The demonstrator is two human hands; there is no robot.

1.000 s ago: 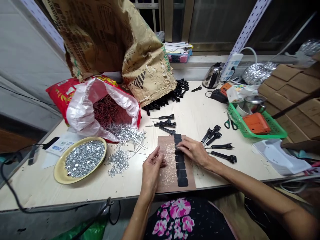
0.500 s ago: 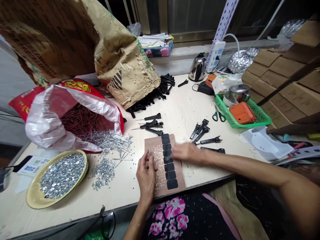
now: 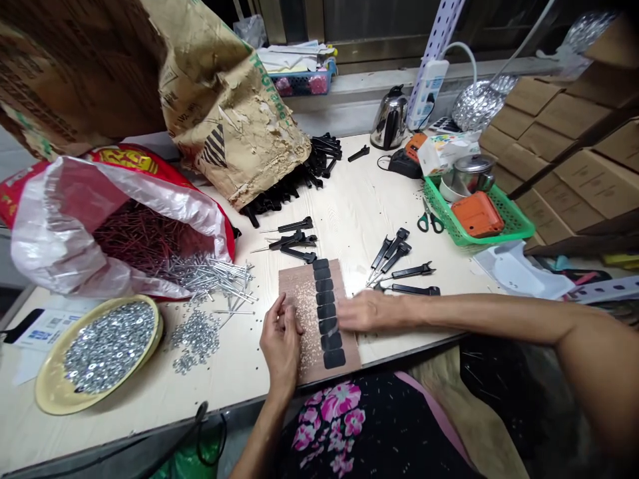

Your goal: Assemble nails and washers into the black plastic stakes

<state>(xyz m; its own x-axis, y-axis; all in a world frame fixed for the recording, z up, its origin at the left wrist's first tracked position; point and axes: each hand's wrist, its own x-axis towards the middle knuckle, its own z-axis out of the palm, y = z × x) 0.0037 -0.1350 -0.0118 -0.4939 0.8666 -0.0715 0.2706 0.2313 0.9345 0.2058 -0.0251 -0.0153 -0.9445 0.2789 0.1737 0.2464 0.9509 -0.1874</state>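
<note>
Board: a thin brown rectangular board (image 3: pixel 352 352) lies flat on the pale wood-toned surface (image 3: pixel 344 199), close to the front edge, between the two hands; pale specks cover much of its left half.
Black squares: a column of flat black squares with rounded corners (image 3: pixel 327 311) runs along the board from far end to near end, just right of the specks.
Left hand: the left hand (image 3: pixel 280 339) rests at the board's left edge, half curled, fingers bent loosely inward; whether something small sits between thumb and fingers I cannot tell.
Right hand: the right hand (image 3: pixel 367 311) is over the board's right edge, fingertips close beside the black squares, back of the hand upward; blur hides how far it is open and whether it grips anything.
Black handles: slim black plastic handles with thin metal pins (image 3: pixel 399 256) lie in a fan beyond the right hand; a similar group of black pinned pieces (image 3: pixel 294 241) lies near the board's far end.
Metal parts: silver washers (image 3: pixel 112 346) fill a shallow yellow dish (image 3: pixel 47 399) on the left; a loose heap of small silver pieces (image 3: pixel 197 338) lies between dish and left hand.
Sack: silver rods (image 3: pixel 219 276) spill from an open red-and-white sack (image 3: pixel 50 246).
Far right: green-handled scissors (image 3: pixel 430 221) lie beside a green plastic basket (image 3: pixel 504 236).
</note>
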